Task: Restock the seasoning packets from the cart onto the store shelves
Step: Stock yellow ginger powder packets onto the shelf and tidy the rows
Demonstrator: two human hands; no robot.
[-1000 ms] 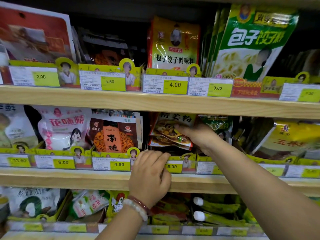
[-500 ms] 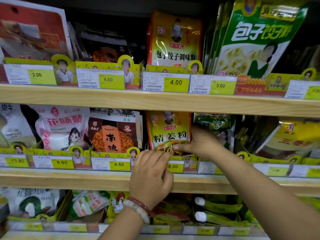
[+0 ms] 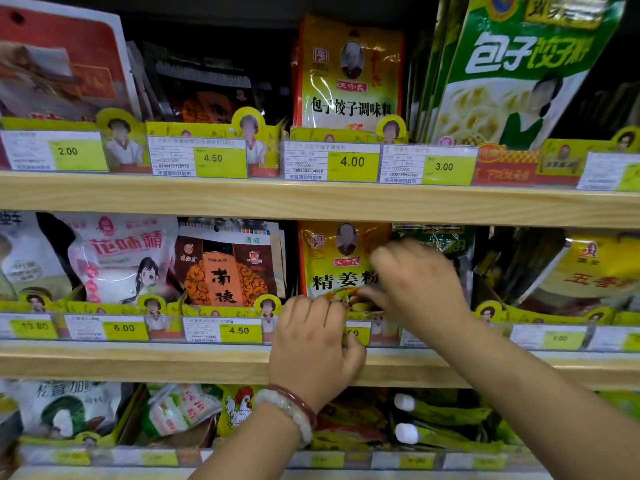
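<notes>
Store shelving, three wooden tiers, price tags along each lip. Middle shelf (image 3: pixel 138 362): yellow ginger-powder packet (image 3: pixel 332 261), upright, long axis vertical, seated in its slot behind the yellow divider. Your right hand (image 3: pixel 419 282) lies on its right face, motion-blurred; hold cannot be told. Your left hand (image 3: pixel 311 344), fingers curled over the divider edge, sits just below the packet. Right hand nearer.

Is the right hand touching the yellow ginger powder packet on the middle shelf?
Touching. The head view shows the right hand over the yellow ginger powder packet, thumb pressed against its lower front.
</notes>
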